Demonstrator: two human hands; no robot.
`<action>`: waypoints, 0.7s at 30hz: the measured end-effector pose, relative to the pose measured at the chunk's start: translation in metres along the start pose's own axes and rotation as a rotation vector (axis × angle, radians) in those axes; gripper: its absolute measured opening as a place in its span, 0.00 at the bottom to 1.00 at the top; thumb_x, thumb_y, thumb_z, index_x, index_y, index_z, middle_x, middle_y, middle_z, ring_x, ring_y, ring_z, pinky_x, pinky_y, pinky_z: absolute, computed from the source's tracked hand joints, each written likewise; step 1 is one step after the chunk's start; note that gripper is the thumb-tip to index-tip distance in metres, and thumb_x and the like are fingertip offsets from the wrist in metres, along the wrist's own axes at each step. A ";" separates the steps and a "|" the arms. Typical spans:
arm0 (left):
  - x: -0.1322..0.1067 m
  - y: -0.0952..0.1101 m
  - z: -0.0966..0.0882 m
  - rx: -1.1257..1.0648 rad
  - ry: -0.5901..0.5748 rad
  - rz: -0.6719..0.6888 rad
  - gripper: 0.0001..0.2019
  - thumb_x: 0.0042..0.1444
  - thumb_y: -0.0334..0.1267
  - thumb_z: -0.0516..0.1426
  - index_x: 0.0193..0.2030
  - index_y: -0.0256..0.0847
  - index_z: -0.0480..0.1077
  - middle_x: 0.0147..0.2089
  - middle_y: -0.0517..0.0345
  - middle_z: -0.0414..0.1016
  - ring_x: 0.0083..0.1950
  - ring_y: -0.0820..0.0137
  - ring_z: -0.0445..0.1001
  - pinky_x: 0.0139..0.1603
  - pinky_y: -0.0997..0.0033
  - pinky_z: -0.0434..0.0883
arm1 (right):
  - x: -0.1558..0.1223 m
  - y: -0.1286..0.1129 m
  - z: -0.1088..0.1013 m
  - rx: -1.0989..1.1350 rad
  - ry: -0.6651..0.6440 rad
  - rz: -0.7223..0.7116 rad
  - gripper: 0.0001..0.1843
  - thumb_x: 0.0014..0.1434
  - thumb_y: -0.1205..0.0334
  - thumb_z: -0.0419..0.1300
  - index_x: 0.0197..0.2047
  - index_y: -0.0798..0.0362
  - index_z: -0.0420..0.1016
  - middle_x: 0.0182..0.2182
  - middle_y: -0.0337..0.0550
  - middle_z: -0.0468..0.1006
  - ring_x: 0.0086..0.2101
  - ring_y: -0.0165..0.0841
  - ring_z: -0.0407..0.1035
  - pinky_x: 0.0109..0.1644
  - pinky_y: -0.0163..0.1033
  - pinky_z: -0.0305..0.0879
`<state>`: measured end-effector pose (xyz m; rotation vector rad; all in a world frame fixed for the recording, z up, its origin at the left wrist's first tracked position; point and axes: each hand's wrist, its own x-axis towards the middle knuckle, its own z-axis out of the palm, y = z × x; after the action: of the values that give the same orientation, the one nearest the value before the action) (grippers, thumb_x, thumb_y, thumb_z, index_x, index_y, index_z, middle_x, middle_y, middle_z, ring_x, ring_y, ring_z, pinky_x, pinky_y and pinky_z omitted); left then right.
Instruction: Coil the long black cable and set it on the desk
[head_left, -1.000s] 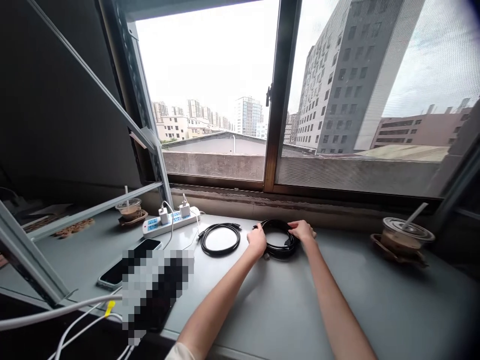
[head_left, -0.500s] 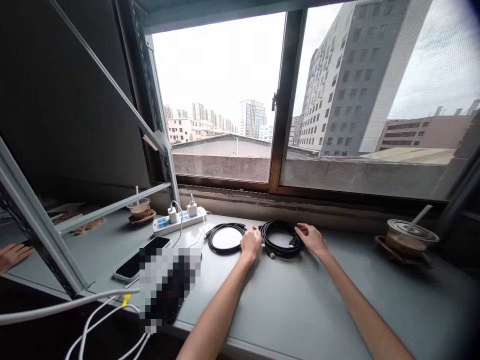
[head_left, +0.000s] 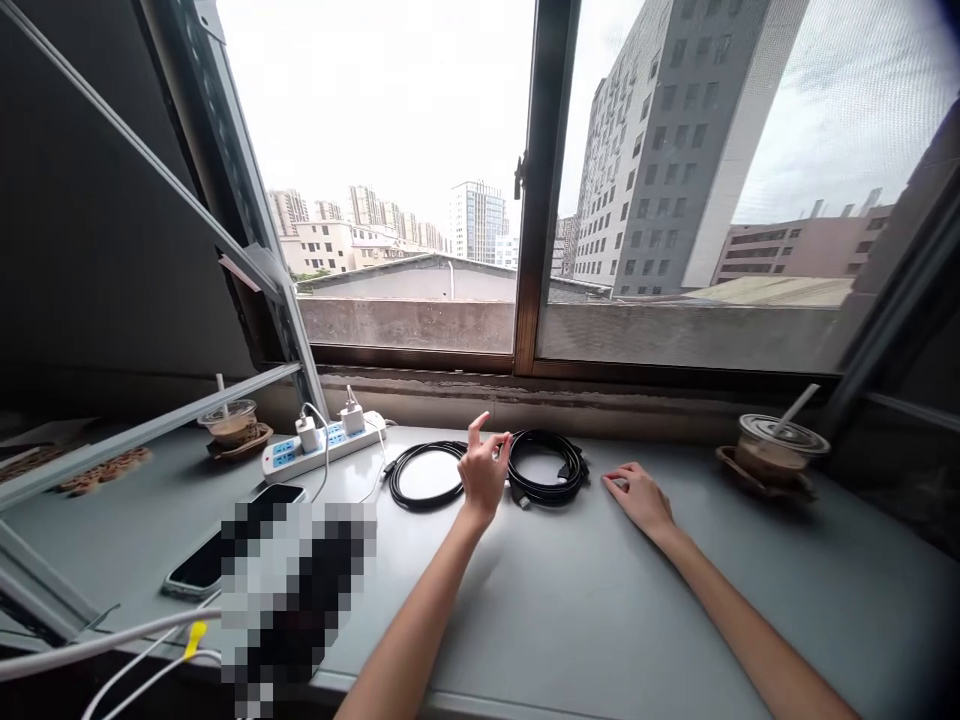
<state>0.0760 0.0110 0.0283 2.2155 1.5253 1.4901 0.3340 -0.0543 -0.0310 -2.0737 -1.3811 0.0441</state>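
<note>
Two coiled black cables lie side by side on the grey table (head_left: 570, 610) below the window. The left coil (head_left: 422, 475) is thin; the right coil (head_left: 546, 468) is thicker, with plugs showing at its edge. My left hand (head_left: 484, 468) is raised between the two coils with its fingers spread and the forefinger pointing up; it holds nothing. My right hand (head_left: 636, 496) rests flat on the table, palm down and empty, a little to the right of the thicker coil and apart from it.
A white power strip (head_left: 324, 446) with two chargers lies at the back left, a phone (head_left: 232, 540) in front of it. Iced drinks stand on saucers at the left (head_left: 232, 428) and the right (head_left: 776, 455). Metal shelf struts (head_left: 150, 430) cross the left side; white cables hang at the table's near-left edge.
Both hands have let go of the thicker coil. The left hand rose with its fingers spread between the coils; the right hand slid right and now lies flat on the table.
</note>
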 end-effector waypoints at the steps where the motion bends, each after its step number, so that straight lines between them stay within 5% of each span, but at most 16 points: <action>1: -0.002 0.002 0.001 0.016 0.000 0.045 0.14 0.61 0.45 0.51 0.34 0.43 0.75 0.61 0.59 0.61 0.27 0.81 0.69 0.24 0.77 0.59 | -0.001 -0.003 0.002 0.007 -0.006 -0.018 0.13 0.55 0.54 0.53 0.33 0.48 0.77 0.43 0.40 0.71 0.30 0.28 0.68 0.29 0.34 0.57; 11: -0.027 0.003 0.023 0.043 -0.137 0.298 0.10 0.54 0.43 0.58 0.28 0.39 0.73 0.52 0.54 0.66 0.34 0.76 0.70 0.26 0.78 0.64 | -0.010 -0.009 0.001 0.038 -0.014 -0.036 0.14 0.53 0.49 0.56 0.28 0.48 0.77 0.41 0.38 0.71 0.29 0.28 0.68 0.30 0.35 0.57; 21: -0.042 0.013 0.031 -0.007 -0.230 0.432 0.13 0.63 0.42 0.48 0.39 0.45 0.75 0.54 0.56 0.66 0.40 0.76 0.70 0.31 0.79 0.69 | -0.012 -0.009 0.009 0.063 -0.066 -0.070 0.17 0.56 0.48 0.50 0.34 0.48 0.75 0.41 0.39 0.71 0.30 0.30 0.68 0.31 0.36 0.59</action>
<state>0.1058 -0.0141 -0.0090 2.7223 1.0186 1.2566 0.3184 -0.0573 -0.0375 -1.9863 -1.4726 0.1262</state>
